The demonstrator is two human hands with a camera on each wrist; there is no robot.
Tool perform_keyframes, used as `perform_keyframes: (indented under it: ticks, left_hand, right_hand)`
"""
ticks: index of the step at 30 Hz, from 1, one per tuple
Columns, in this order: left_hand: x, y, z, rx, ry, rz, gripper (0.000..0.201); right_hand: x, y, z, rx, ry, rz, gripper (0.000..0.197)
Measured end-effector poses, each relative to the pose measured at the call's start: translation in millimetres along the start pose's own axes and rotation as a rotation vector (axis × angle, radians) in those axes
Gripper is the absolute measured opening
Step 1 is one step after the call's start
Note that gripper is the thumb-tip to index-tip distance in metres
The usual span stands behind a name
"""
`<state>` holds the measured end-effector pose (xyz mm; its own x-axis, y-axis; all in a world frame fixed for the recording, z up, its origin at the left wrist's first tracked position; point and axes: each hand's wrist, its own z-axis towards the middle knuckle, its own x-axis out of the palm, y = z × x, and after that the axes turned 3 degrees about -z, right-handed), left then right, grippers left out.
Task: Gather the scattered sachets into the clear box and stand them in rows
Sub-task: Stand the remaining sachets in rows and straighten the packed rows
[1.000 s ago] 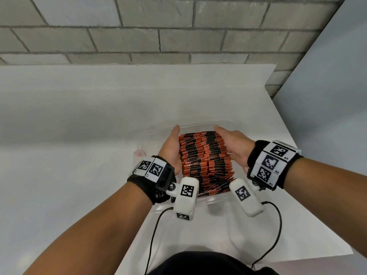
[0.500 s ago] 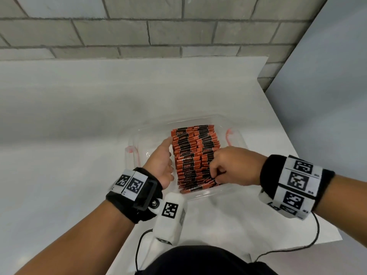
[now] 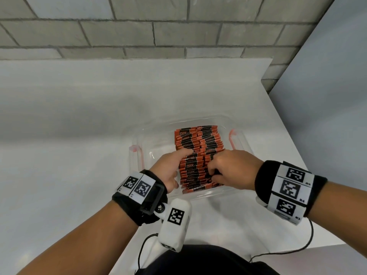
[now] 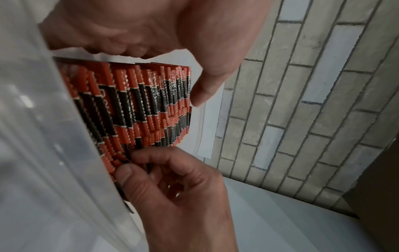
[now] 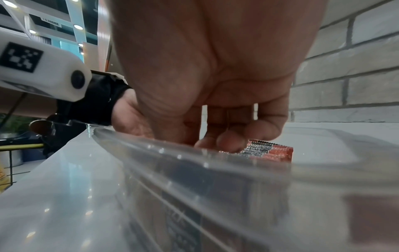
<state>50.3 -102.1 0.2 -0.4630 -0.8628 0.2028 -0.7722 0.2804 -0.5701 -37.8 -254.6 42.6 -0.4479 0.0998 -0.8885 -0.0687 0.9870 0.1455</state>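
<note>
The clear box (image 3: 198,120) with red handles sits on the white table, and orange-and-black sachets (image 3: 200,139) stand in it in tight rows. My left hand (image 3: 171,165) lies against the left side of the rows, thumb stretched over their tops. My right hand (image 3: 224,169) is curled over the near right part and pinches a few sachets between thumb and forefinger. The left wrist view shows the sachets (image 4: 138,105), the right hand (image 4: 172,187) pinching them, and the left hand (image 4: 172,34) above. In the right wrist view, the right hand (image 5: 215,68) reaches over the box (image 5: 172,153) rim onto the sachets (image 5: 270,150).
A grey brick wall (image 3: 178,26) runs behind the table (image 3: 79,116). The table ends close to the box on the right, beside a blue-grey panel (image 3: 327,96). Black cables (image 3: 305,241) trail over the near table edge. No loose sachets show on the table.
My right hand left the right side of the rows, curled over their tops and now pinches sachets. My left thumb moved onto the tops. The box sits slightly further away in view.
</note>
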Motion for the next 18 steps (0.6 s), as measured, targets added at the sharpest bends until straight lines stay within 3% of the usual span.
perform_keyframes:
  ticks: [5,11,18]
  left_hand:
    - [0.3,3.0,0.5,0.044,0.040,0.134,0.053]
    - [4.4,4.8,-0.2,0.075,0.026,0.128,0.021]
    - [6.5,5.3,-2.3,0.064,0.037,0.089,0.010]
  right_hand:
    - [1.4,-2.0,-1.6,0.012,0.007,-0.063,0.023]
    - [3.0,-1.3,1.8,0.040,0.009,-0.100,0.021]
    - [2.3,-1.8,-0.5,0.060,-0.028,0.015,0.025]
